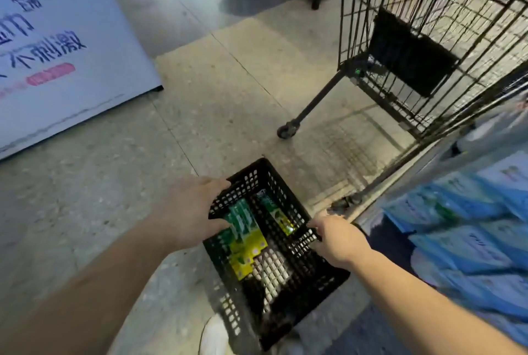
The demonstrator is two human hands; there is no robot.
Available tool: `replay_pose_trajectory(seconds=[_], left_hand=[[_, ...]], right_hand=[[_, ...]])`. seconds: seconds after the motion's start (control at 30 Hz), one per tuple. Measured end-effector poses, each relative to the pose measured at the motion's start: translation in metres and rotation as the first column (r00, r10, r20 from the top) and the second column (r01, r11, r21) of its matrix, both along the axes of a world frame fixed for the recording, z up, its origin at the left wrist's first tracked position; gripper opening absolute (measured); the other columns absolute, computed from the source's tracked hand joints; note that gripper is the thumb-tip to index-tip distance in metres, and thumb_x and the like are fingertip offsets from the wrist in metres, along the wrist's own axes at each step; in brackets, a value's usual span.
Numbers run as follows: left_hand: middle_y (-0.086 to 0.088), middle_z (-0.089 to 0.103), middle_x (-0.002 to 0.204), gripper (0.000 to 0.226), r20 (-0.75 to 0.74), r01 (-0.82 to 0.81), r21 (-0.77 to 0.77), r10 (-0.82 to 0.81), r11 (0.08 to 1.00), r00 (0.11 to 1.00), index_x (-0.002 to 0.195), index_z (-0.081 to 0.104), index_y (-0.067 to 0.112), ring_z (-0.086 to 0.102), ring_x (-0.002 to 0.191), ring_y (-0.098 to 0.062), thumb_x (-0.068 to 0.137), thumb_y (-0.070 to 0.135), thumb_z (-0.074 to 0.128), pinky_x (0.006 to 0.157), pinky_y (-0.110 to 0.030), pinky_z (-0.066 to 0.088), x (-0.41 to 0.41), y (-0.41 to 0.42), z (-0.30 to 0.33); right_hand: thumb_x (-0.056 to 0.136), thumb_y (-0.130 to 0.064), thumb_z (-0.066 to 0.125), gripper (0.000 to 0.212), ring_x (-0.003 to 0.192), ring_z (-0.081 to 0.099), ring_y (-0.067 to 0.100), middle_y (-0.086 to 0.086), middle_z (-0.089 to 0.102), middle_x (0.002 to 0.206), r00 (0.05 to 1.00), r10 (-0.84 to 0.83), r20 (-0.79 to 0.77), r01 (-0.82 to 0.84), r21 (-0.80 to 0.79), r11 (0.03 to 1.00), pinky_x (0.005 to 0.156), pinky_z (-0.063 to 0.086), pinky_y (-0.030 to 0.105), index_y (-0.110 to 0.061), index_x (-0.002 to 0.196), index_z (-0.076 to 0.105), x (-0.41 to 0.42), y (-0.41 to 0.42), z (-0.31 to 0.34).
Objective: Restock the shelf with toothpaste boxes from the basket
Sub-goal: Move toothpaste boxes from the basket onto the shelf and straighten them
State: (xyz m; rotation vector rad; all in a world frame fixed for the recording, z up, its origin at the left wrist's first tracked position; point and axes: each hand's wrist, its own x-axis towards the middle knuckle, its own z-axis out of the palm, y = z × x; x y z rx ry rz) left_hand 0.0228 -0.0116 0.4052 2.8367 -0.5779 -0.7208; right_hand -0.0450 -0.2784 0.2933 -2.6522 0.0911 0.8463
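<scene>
The step in hand looks like positioning the supply rather than shelving: both hands are on the black perforated plastic basket [274,263], which sits low over the speckled stone floor [200,114], just past a white shoe toe [214,334]; whether it rests on the floor or is lifted I cannot tell. The left hand [191,212] grips the basket's left rim, fingers curled over the edge and thumb down the outer wall; the right hand [340,237] pinches the right rim with curled fingers. Between the two hands, inside the basket, lie the green and yellow toothpaste boxes [245,232], a small stack against the left wall just beside the left hand's fingers, and one more green and yellow box [278,216] toward the far right side. The next move, I judge, calls for freeing one hand and taking a box from the stack. Right of the basket, pale blue packets fill a low shelf [463,240]. Beyond the basket stands a black wire trolley [428,49], and far left of it a white printed sign board [57,49].
</scene>
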Motion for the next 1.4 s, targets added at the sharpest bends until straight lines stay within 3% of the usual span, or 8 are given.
replay_pose_trajectory(seconds=[0.13, 0.27, 0.5, 0.67, 1.0, 1.17, 1.27, 1.4], left_hand=[[0.01, 0.038, 0.145, 0.074, 0.019, 0.062, 0.064, -0.063, 0.996, 0.998, 0.142, 0.026, 0.038, 0.037, 0.131, -0.017, 0.079, 0.061, 0.057, 0.107, -0.04, 0.036, 0.035, 0.01, -0.075], [0.012, 0.034, 0.147, 0.073, 0.039, 0.097, 0.037, -0.099, 0.995, 0.994, 0.144, 0.027, 0.035, 0.034, 0.134, -0.014, 0.082, 0.057, 0.058, 0.11, -0.033, 0.032, 0.057, 0.017, -0.158], [0.01, 0.029, 0.15, 0.071, 0.026, 0.193, -0.013, -0.192, 0.981, 0.981, 0.145, 0.026, 0.032, 0.023, 0.139, -0.011, 0.085, 0.05, 0.059, 0.113, -0.027, 0.02, 0.083, 0.018, -0.316], [0.008, 0.033, 0.149, 0.071, 0.038, 0.225, -0.043, -0.223, 0.973, 0.974, 0.144, 0.029, 0.03, 0.025, 0.138, -0.013, 0.084, 0.048, 0.062, 0.113, -0.028, 0.022, 0.098, 0.012, -0.384], [0.009, 0.032, 0.149, 0.07, 0.106, 0.271, -0.121, -0.259, 0.955, 0.96, 0.145, 0.027, 0.03, 0.024, 0.138, -0.012, 0.085, 0.047, 0.06, 0.112, -0.026, 0.018, 0.109, -0.008, -0.422], [0.007, 0.032, 0.149, 0.072, 0.114, 0.289, -0.099, -0.278, 0.952, 0.954, 0.145, 0.028, 0.029, 0.024, 0.139, -0.013, 0.084, 0.048, 0.061, 0.113, -0.028, 0.019, 0.113, -0.01, -0.429], [0.007, 0.033, 0.148, 0.072, 0.111, 0.294, -0.082, -0.285, 0.952, 0.952, 0.144, 0.029, 0.029, 0.025, 0.138, -0.014, 0.083, 0.05, 0.061, 0.114, -0.031, 0.022, 0.113, -0.008, -0.434], [0.008, 0.032, 0.149, 0.071, 0.1, 0.296, -0.053, -0.29, 0.954, 0.952, 0.144, 0.028, 0.031, 0.025, 0.138, -0.014, 0.084, 0.05, 0.06, 0.115, -0.033, 0.023, 0.11, -0.007, -0.441]], right_hand=[[0.082, -0.03, 0.058, 0.037, 0.109, 0.056, 0.029, 0.009, 0.059, 0.119, 1.0, 0.003, -0.022, -0.003, -0.024, 1.0, 0.088, 0.05, 0.042, -0.02, 0.117, 0.055, 0.023, 0.018, -0.079], [0.082, -0.03, 0.055, 0.035, 0.111, 0.056, 0.029, 0.007, 0.058, 0.115, 0.999, -0.044, 0.001, 0.044, -0.02, 0.999, 0.087, 0.05, 0.04, -0.022, 0.115, 0.054, 0.044, 0.034, -0.167], [0.089, -0.023, 0.053, 0.043, 0.115, 0.054, 0.031, 0.01, 0.053, 0.125, 0.983, -0.179, -0.041, 0.176, -0.065, 0.982, 0.091, 0.048, 0.04, -0.018, 0.13, 0.044, 0.065, 0.057, -0.331], [0.089, -0.011, 0.049, 0.065, 0.123, 0.046, 0.036, 0.017, 0.04, 0.139, 0.965, -0.255, -0.06, 0.247, -0.114, 0.962, 0.1, 0.043, 0.04, -0.026, 0.146, 0.021, 0.08, 0.07, -0.417], [0.094, -0.012, 0.043, 0.062, 0.128, 0.042, 0.031, 0.015, 0.037, 0.144, 0.937, -0.343, -0.066, 0.303, -0.336, 0.892, 0.102, 0.04, 0.039, -0.014, 0.149, 0.015, 0.092, 0.071, -0.469], [0.091, -0.009, 0.047, 0.048, 0.126, 0.041, 0.031, 0.012, 0.041, 0.137, 0.911, -0.412, 0.0, 0.396, -0.276, 0.876, 0.093, 0.043, 0.039, -0.015, 0.137, 0.036, 0.09, 0.072, -0.474], [0.093, -0.016, 0.052, 0.054, 0.128, 0.037, 0.032, 0.014, 0.034, 0.141, 0.888, -0.459, -0.031, 0.442, -0.213, 0.871, 0.091, 0.047, 0.041, -0.017, 0.14, 0.026, 0.085, 0.075, -0.477], [0.096, -0.031, 0.05, 0.078, 0.145, 0.008, 0.039, 0.02, 0.001, 0.158, 0.844, -0.5, -0.195, 0.459, -0.22, 0.861, 0.112, 0.027, 0.045, -0.015, 0.151, -0.003, 0.07, 0.08, -0.483]])
